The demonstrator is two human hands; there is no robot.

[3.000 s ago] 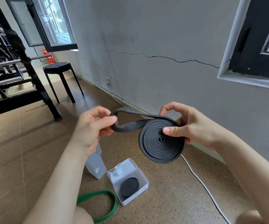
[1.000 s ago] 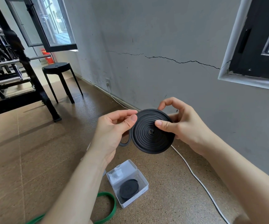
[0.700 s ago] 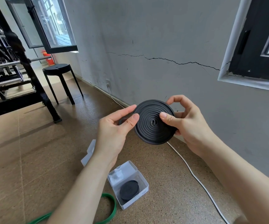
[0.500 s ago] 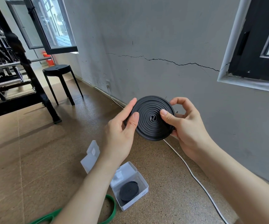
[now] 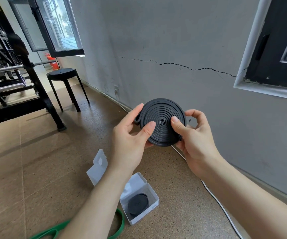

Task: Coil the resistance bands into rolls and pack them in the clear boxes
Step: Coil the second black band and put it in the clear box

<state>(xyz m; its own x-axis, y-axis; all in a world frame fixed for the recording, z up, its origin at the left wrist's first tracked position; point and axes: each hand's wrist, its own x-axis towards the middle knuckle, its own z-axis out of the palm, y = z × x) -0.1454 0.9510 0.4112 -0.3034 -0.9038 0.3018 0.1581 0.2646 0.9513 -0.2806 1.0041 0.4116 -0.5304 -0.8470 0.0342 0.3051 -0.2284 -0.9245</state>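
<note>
Coil [image 5: 162,111] now nearly wound, pinched by left hand [image 5: 129,145] and right hand [image 5: 196,144], seemingly cork floor [image 5: 36,169], cracked wall [image 5: 173,40]

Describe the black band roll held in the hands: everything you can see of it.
The black band roll is a matte, rubbery-looking strip wound into a tight flat spiral, its face turned toward the camera. A short loop of the outer end bulges at its upper left edge. It is held up in the air. The left hand grips its left edge, thumb on the face; the right hand pinches its right side, thumb near the centre.
</note>
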